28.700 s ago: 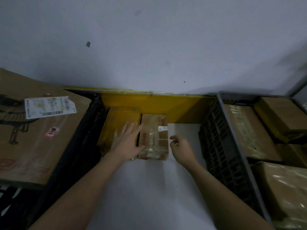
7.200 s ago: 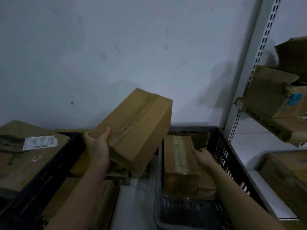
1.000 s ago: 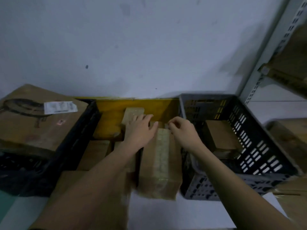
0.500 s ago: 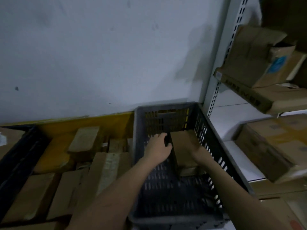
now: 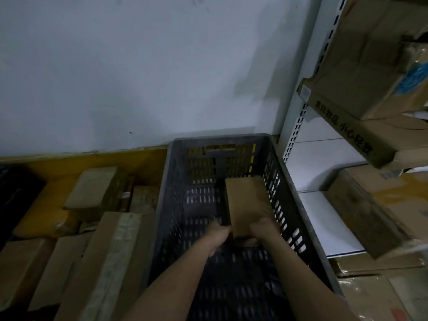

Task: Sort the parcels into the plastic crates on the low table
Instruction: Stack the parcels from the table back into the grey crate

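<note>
A dark grey slotted plastic crate [image 5: 281,163] stands against the white wall. Inside it, along the right wall, lies a brown cardboard parcel [image 5: 247,202]. My left hand [image 5: 217,235] grips the parcel's near left corner and my right hand [image 5: 264,229] grips its near right corner. Both forearms reach down into the crate. A second parcel seems to lie beneath the held one, mostly hidden. The rest of the crate floor is bare.
Left of the crate, several cardboard parcels [image 5: 92,188] lie on the yellow-edged low table [image 5: 76,162], one long taped box [image 5: 111,262] nearest the crate. A black crate [image 5: 14,191] shows at far left. A metal rack [image 5: 298,126] with large cartons [image 5: 370,72] stands right.
Both hands slid back from the parcel's sides to its near end and now grip it. The view dropped and shifted slightly right.
</note>
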Demonstrator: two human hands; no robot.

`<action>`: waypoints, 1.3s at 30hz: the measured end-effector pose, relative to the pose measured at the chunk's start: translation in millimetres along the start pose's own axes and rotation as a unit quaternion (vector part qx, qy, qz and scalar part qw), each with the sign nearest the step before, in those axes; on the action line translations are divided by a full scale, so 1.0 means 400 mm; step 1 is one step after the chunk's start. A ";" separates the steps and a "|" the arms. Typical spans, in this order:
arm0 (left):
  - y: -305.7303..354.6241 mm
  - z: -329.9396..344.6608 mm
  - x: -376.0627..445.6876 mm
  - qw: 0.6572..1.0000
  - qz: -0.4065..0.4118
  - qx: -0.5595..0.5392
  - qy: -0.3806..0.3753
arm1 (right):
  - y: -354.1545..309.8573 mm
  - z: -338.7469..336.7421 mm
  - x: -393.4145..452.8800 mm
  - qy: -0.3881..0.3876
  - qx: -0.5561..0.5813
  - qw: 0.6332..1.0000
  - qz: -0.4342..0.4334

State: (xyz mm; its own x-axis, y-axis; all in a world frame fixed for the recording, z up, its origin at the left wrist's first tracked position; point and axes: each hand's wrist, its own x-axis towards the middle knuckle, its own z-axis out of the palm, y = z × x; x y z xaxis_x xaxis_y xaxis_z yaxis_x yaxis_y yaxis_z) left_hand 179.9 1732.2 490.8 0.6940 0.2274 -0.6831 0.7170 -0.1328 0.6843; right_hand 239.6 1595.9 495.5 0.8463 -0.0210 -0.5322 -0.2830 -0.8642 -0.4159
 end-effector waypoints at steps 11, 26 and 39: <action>-0.013 0.049 0.025 0.997 -0.016 -0.069 -0.007 | -0.022 -0.013 -0.009 0.058 -0.007 0.998 0.013; 0.110 -0.079 -0.045 0.960 0.146 -0.204 0.126 | -0.102 -0.050 -0.083 0.084 0.390 0.906 -0.144; 0.236 -0.346 -0.253 0.907 0.302 -0.195 0.219 | -0.196 -0.262 -0.218 0.094 0.527 0.812 -0.232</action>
State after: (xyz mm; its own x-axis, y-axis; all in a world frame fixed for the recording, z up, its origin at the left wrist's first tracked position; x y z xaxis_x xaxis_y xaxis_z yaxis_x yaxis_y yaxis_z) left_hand 168.2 1830.1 659.7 0.7990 0.5996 -0.0457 0.0783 -0.0283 0.9965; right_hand 235.2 1612.7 651.7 0.9981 0.0221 -0.0582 -0.0603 0.1081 -0.9923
